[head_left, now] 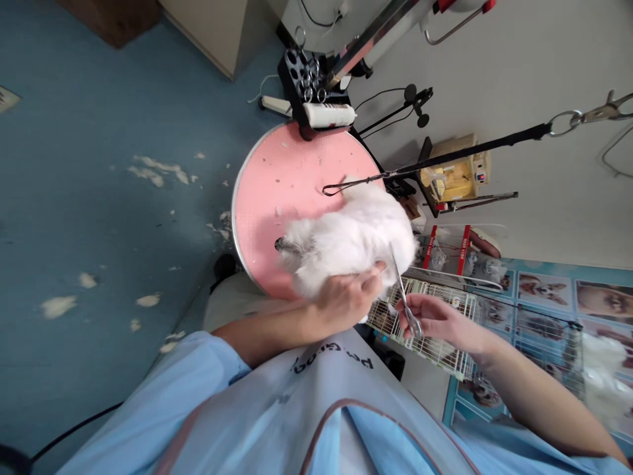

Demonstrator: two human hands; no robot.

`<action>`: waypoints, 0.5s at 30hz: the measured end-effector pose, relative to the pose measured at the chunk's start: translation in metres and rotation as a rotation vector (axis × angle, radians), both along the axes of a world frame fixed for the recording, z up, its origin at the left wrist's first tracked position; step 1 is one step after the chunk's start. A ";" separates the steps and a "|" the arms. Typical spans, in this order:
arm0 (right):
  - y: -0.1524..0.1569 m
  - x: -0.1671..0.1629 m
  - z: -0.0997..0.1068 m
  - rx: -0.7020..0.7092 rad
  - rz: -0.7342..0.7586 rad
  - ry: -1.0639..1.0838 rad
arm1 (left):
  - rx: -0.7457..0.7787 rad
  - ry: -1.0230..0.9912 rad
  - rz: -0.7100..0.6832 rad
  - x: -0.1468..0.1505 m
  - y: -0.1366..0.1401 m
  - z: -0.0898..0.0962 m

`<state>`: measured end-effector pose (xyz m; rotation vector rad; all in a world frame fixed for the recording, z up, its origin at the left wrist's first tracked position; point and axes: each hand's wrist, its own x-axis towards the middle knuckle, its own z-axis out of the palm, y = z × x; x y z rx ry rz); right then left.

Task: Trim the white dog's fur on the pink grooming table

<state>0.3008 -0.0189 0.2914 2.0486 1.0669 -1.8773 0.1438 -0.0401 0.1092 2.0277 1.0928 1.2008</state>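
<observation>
A white fluffy dog (363, 227) is on a round pink grooming table (267, 191), its dark face end toward the left. My left hand (349, 295) is closed against the near side of its body, thumb on top. Fur and my own fingers hide exactly which part it grips. In my right hand (430, 315) are metal scissors (403, 297), held by the finger loops. Their blades reach up to the fur near the dog's rear, just right of my left hand. Whether the blades touch the fur I cannot tell.
A black leash loop (356, 185) runs from a metal clamp (603, 112) over the dog. At the table's far edge, a black tool holder (301, 79) carries scissors and a white bottle (329, 115). A wire cage (425, 323) stands right. Fur clumps (59, 307) litter the floor.
</observation>
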 end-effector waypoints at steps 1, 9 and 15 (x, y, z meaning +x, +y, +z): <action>0.001 0.001 0.000 -0.012 0.009 -0.001 | 0.002 0.001 0.004 0.000 0.000 0.000; 0.012 0.005 0.001 -0.045 0.055 -0.008 | 0.014 -0.005 0.026 0.000 0.000 0.000; 0.021 0.008 0.004 -0.038 0.056 0.005 | 0.038 -0.001 0.042 -0.001 0.000 0.000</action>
